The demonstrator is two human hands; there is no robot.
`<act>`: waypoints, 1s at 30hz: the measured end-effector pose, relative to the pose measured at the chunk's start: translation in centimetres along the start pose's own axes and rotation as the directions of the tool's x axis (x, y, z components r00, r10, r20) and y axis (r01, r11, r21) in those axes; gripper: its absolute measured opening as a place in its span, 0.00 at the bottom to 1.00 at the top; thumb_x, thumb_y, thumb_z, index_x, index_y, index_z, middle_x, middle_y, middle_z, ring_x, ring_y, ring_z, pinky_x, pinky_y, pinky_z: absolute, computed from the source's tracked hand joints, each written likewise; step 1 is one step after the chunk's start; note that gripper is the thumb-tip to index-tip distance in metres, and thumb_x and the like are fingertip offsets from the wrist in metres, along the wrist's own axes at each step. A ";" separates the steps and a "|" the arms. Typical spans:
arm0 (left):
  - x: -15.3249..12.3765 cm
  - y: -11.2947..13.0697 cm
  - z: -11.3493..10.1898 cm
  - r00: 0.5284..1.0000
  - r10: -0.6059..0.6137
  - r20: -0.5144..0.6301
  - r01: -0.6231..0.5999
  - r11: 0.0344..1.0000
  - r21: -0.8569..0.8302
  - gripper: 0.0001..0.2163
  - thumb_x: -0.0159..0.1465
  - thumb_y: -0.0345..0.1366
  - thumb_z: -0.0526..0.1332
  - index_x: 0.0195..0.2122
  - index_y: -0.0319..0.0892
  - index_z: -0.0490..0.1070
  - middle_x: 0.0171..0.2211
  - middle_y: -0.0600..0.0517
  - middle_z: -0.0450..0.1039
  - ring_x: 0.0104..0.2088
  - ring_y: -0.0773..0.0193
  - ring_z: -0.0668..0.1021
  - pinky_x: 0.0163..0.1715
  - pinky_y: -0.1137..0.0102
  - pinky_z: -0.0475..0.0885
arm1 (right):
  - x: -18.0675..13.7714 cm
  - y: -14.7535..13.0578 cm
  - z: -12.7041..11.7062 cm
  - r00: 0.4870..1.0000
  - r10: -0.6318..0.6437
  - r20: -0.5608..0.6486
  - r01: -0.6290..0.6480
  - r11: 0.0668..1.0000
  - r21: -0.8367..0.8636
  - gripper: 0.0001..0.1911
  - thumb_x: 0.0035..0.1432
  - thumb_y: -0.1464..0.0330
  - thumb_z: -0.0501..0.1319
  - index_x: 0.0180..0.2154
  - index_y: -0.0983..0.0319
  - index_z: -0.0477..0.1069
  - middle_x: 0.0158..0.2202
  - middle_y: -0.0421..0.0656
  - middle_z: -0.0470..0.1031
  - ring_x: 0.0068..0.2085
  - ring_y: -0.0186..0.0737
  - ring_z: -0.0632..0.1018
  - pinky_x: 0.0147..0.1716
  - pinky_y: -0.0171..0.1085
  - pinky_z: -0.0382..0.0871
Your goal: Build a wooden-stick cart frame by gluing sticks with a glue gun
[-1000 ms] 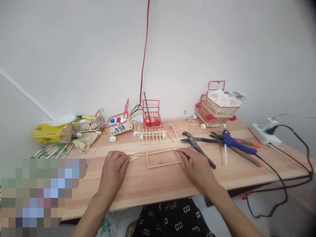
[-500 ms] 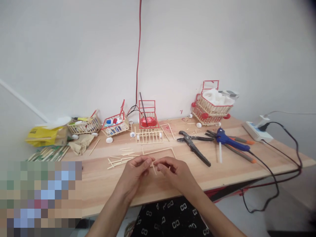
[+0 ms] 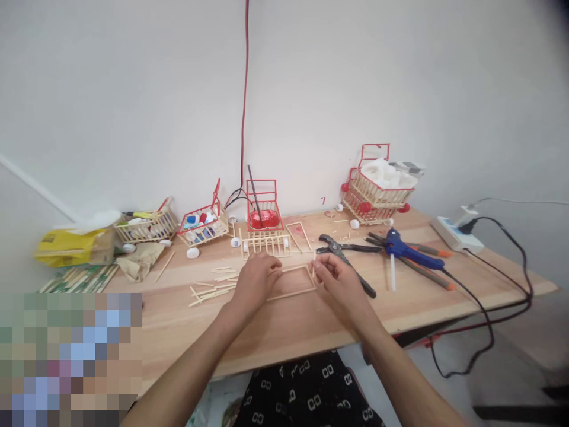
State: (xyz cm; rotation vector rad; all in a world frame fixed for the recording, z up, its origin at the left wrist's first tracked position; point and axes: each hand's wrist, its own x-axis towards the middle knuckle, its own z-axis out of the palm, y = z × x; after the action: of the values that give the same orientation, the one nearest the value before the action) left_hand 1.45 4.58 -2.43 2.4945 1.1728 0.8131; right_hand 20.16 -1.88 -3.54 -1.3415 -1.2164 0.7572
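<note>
A rectangular frame of thin wooden sticks [image 3: 291, 293] lies on the table between my hands. My left hand [image 3: 258, 281] is over the frame's left end, fingers bent and closed; what they grip, if anything, is hidden. At the frame's right corner, my right hand [image 3: 340, 286] pinches a short wooden stick [image 3: 313, 265] held roughly upright. Several loose wooden sticks [image 3: 213, 290] lie left of my left hand. Just behind the hands stands a small stick-built cart [image 3: 267, 242] with red-painted bars and a red container holding a dark rod.
Black-handled pliers [image 3: 349, 267] and a blue glue gun [image 3: 406, 252] lie to the right, near a white power strip [image 3: 457, 234] with trailing cables. More stick carts [image 3: 204, 225] line the wall, one stacked pair [image 3: 377, 193] holding white material. Crumpled brown paper [image 3: 140, 261] lies left.
My hands have moved apart and forward, from together above the near table to both ends of the stick frame. The short stick is now at the frame's right corner in my right hand.
</note>
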 end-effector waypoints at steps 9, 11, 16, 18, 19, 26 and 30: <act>1.0 -0.3 2.4 0.987 0.133 0.088 -0.155 0.928 0.340 0.11 0.62 0.22 0.50 0.31 0.40 0.69 0.32 0.45 0.71 0.35 0.54 0.70 0.37 0.62 0.63 | 1.1 1.8 -0.3 0.996 0.008 -0.085 -0.008 1.000 0.004 0.13 0.56 0.57 0.60 0.33 0.61 0.67 0.29 0.42 0.72 0.30 0.38 0.72 0.31 0.35 0.64; 0.7 -0.5 1.9 0.992 0.110 0.060 -0.123 0.945 0.304 0.10 0.63 0.24 0.50 0.30 0.41 0.68 0.30 0.47 0.70 0.33 0.55 0.69 0.36 0.62 0.62 | 0.8 2.1 -0.3 0.995 -0.021 -0.097 0.017 0.999 -0.044 0.12 0.57 0.58 0.59 0.33 0.61 0.67 0.30 0.42 0.72 0.31 0.38 0.72 0.32 0.35 0.64; 0.6 -0.5 -0.2 0.999 0.031 0.012 -0.032 0.983 0.182 0.08 0.62 0.27 0.53 0.29 0.43 0.68 0.28 0.50 0.71 0.33 0.56 0.70 0.33 0.65 0.61 | 0.7 2.4 -0.2 0.994 -0.031 -0.107 0.021 0.995 -0.094 0.11 0.58 0.60 0.58 0.35 0.61 0.69 0.32 0.43 0.74 0.34 0.40 0.73 0.35 0.36 0.65; 0.7 -0.2 -0.9 0.999 0.034 -0.009 -0.032 0.989 0.145 0.08 0.62 0.27 0.54 0.28 0.43 0.68 0.29 0.50 0.73 0.34 0.56 0.71 0.34 0.65 0.62 | 0.8 2.4 -0.1 0.995 -0.038 -0.090 0.029 0.995 -0.099 0.11 0.57 0.62 0.58 0.37 0.62 0.71 0.36 0.44 0.76 0.36 0.41 0.75 0.38 0.37 0.66; 0.7 -0.1 -1.2 0.999 0.038 -0.023 -0.035 0.992 0.121 0.07 0.62 0.27 0.54 0.29 0.43 0.69 0.30 0.50 0.73 0.35 0.56 0.71 0.35 0.65 0.63 | 0.8 2.3 -0.1 0.996 -0.045 -0.076 0.037 0.994 -0.107 0.11 0.57 0.62 0.58 0.37 0.62 0.72 0.37 0.45 0.77 0.37 0.41 0.75 0.38 0.37 0.66; 0.6 0.9 -2.4 0.998 0.049 -0.048 -0.054 0.993 -0.107 0.05 0.61 0.28 0.57 0.31 0.43 0.70 0.32 0.53 0.75 0.35 0.62 0.74 0.37 0.69 0.65 | 0.6 2.2 0.1 0.989 -0.140 0.039 0.146 0.945 -0.292 0.09 0.59 0.68 0.56 0.31 0.61 0.74 0.31 0.42 0.77 0.33 0.38 0.74 0.32 0.34 0.63; 0.6 1.0 -2.7 0.999 0.022 0.030 -0.018 0.990 -0.137 0.06 0.60 0.26 0.57 0.30 0.42 0.70 0.30 0.54 0.76 0.33 0.63 0.75 0.35 0.71 0.65 | 0.3 2.2 0.6 0.970 -0.219 0.102 0.240 0.829 -0.506 0.09 0.59 0.70 0.56 0.33 0.60 0.75 0.30 0.42 0.75 0.33 0.39 0.73 0.34 0.35 0.62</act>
State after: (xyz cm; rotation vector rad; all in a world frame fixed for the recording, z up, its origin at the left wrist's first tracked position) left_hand 0.75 4.39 0.39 2.4026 1.0463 0.8270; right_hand 20.14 -1.06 -5.69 -1.5715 -1.6567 0.2863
